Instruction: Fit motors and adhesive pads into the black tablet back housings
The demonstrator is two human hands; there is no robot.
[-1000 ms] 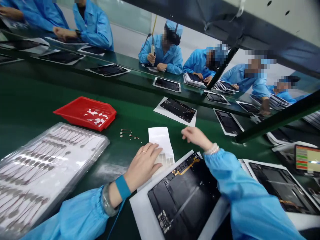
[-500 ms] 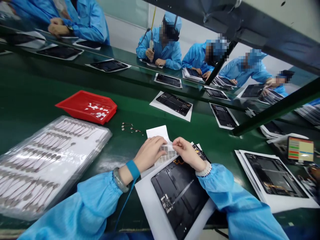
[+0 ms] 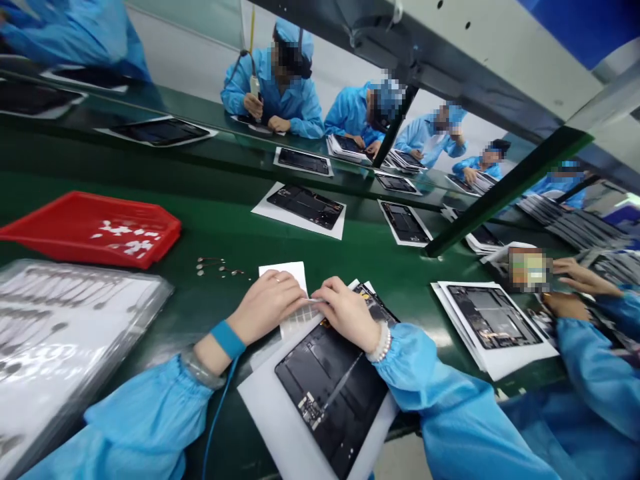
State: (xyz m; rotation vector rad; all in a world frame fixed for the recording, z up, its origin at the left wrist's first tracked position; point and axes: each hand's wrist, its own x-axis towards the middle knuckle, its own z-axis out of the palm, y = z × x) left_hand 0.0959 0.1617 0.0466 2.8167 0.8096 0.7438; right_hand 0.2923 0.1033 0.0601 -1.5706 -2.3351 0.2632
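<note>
My left hand (image 3: 265, 305) lies with curled fingers on a white sticker sheet (image 3: 291, 298) carrying rows of small grey patches, holding it down on the green belt. My right hand (image 3: 345, 313) meets it at the sheet's right edge, fingers pinched there; what they pinch is too small to make out. Just below my hands an opened black tablet back (image 3: 334, 383) with a circuit board and an orange flex cable rests on a white sheet (image 3: 273, 427). A blue wrist strap (image 3: 227, 339) with a cord is on my left wrist.
A red tray (image 3: 75, 230) with white scraps stands at the left, above a plastic-wrapped tray of small metal parts (image 3: 60, 333). Several tiny parts (image 3: 215, 267) lie on the belt. More tablets (image 3: 306, 205) ride the belt. A neighbour's hands (image 3: 575, 287) work at the right; co-workers sit across.
My right hand came back from the belt to the sticker sheet and now pinches at its edge beside my left hand. The view has swung to the right.
</note>
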